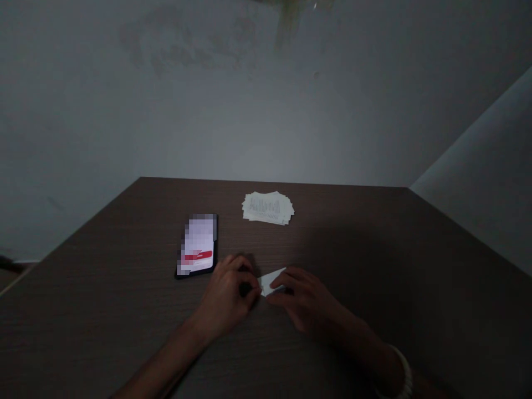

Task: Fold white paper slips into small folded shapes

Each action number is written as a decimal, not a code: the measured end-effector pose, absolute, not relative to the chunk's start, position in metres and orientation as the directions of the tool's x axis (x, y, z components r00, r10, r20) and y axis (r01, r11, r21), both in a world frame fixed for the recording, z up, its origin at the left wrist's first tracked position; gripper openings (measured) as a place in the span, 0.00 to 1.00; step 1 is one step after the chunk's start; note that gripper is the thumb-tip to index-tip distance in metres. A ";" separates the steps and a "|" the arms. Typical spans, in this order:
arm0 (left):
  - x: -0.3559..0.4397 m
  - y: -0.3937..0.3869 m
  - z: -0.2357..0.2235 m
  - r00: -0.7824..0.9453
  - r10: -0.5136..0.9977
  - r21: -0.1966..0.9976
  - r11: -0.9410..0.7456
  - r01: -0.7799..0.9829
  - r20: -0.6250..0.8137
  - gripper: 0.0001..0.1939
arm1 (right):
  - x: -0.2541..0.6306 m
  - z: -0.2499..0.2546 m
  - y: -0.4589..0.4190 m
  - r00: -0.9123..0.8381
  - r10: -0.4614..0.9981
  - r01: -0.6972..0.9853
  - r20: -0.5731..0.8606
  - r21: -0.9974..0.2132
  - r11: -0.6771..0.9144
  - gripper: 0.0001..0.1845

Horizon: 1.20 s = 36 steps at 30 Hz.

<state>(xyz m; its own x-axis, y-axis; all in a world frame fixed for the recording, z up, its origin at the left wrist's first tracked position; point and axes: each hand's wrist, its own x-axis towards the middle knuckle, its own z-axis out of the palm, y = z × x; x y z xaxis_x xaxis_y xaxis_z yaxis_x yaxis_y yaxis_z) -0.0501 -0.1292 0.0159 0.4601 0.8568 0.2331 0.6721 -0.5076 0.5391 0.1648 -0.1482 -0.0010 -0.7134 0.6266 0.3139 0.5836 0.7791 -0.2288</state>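
Observation:
A small piece of white paper (271,279), seemingly folded, lies between my two hands near the middle of the table. My left hand (228,288) pinches its left corner between thumb and forefinger. From the other side, my right hand (305,296) grips the paper with thumb and fingers, covering its right part. Just beyond my left hand rests a phone (198,244) with a lit screen, partly blurred and showing a red bar.
Toward the back of the brown wooden table (353,221) sits a fanned stack of printed paper pieces (268,208). A stained grey wall (257,122) rises behind the table's far edge, and another wall (490,149) stands at the right.

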 end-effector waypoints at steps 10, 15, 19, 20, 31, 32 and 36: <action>-0.048 -0.131 0.012 0.410 0.885 0.535 -0.461 0.708 0.220 0.07 | 0.163 -0.001 -0.148 -0.733 0.627 0.597 0.264 -0.193 0.779 0.20; -0.049 -0.132 0.014 0.438 0.864 0.537 -0.499 0.680 0.247 0.08 | 0.163 -0.003 -0.149 -0.725 0.635 0.598 0.264 -0.214 0.772 0.22; -0.054 -0.128 0.013 0.426 0.857 0.537 -0.514 0.669 0.290 0.08 | 0.162 -0.002 -0.150 -0.713 0.642 0.607 0.280 -0.211 0.766 0.20; -0.056 -0.127 0.012 0.423 0.857 0.536 -0.514 0.669 0.294 0.08 | 0.162 -0.002 -0.150 -0.710 0.646 0.611 0.278 -0.211 0.763 0.21; -0.056 -0.129 0.014 0.393 0.888 0.520 -0.458 0.721 0.237 0.07 | 0.161 0.001 -0.150 -0.705 0.662 0.618 0.254 -0.240 0.749 0.22; -0.055 -0.129 0.014 0.390 0.892 0.512 -0.451 0.731 0.229 0.08 | 0.161 0.001 -0.150 -0.707 0.660 0.616 0.252 -0.238 0.751 0.22; -0.053 -0.128 0.012 0.384 0.903 0.491 -0.427 0.760 0.191 0.07 | 0.161 -0.001 -0.150 -0.709 0.657 0.612 0.257 -0.238 0.754 0.21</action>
<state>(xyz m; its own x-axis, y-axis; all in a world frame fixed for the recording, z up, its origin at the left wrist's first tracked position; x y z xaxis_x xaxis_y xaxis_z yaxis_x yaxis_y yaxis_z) -0.0527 -0.1282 0.0117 0.3838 0.9034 0.1912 0.7598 -0.4266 0.4906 0.1611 -0.1504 -0.0010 -0.7091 0.6567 0.2569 0.6122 0.7541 -0.2379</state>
